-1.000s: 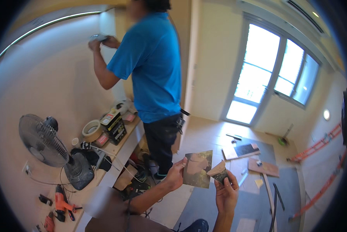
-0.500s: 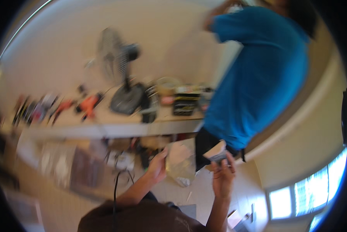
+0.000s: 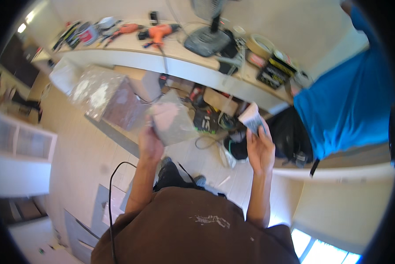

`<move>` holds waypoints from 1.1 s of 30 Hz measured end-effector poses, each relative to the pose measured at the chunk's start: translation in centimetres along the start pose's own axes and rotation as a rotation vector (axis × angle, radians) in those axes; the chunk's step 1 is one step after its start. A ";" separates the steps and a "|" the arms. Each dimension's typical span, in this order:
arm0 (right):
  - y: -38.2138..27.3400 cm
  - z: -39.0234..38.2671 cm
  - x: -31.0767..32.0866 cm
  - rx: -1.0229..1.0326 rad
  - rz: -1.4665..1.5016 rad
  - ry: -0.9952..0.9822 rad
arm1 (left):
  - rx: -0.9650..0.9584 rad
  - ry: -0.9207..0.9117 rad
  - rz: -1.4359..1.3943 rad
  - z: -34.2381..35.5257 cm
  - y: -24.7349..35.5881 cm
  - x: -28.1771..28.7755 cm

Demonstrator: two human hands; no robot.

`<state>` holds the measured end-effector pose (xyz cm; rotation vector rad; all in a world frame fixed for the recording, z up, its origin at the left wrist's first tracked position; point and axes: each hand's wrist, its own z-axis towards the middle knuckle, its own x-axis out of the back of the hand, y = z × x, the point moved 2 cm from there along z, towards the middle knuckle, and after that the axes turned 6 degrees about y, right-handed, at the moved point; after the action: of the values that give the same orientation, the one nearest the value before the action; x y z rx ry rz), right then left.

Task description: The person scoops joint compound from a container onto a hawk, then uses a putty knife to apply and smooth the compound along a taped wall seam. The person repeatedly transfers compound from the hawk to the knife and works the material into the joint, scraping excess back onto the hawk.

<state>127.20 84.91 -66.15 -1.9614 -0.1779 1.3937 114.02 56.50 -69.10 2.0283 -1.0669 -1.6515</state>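
Note:
My left hand (image 3: 150, 143) grips the edge of a thin grey square board (image 3: 175, 127) that carries a smear of pale pink paste (image 3: 164, 112). To its right, my right hand (image 3: 261, 149) is closed on a small scraper (image 3: 252, 119), whose pale pinkish top sticks up above my thumb and fingers. The scraper is apart from the board. Beyond both hands, tools and boxes lie under the worktop, blurred in places.
A worktop (image 3: 180, 53) carries a fan (image 3: 206, 42), orange drills (image 3: 158, 33), tape (image 3: 259, 46) and cans. A co-worker in blue (image 3: 338, 105) is close at right; another person (image 3: 17, 97) is far left. Clear bags (image 3: 94, 90), a cabinet (image 3: 21, 145) and a black cable (image 3: 111, 185) surround me.
My view has swung left and down onto the worktop and floor, so the co-worker now sits at the right. Both hands still hold their things, now farther apart.

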 end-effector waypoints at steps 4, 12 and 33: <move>0.6 -0.1 1.6 0.064 0.026 0.089 | 0.163 -0.045 -0.014 1.4 -1.1 1.3; 1.8 3.7 -2.2 0.357 -0.036 0.239 | 0.486 -0.314 -0.012 11.9 -2.6 -5.1; -4.6 14.9 -12.1 0.741 -0.044 0.485 | 0.898 -0.724 -0.025 27.9 -11.7 -25.6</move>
<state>110.62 89.33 -56.46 -1.5703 0.4565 0.7495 90.56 88.38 -66.70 1.8464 -2.3795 -2.2475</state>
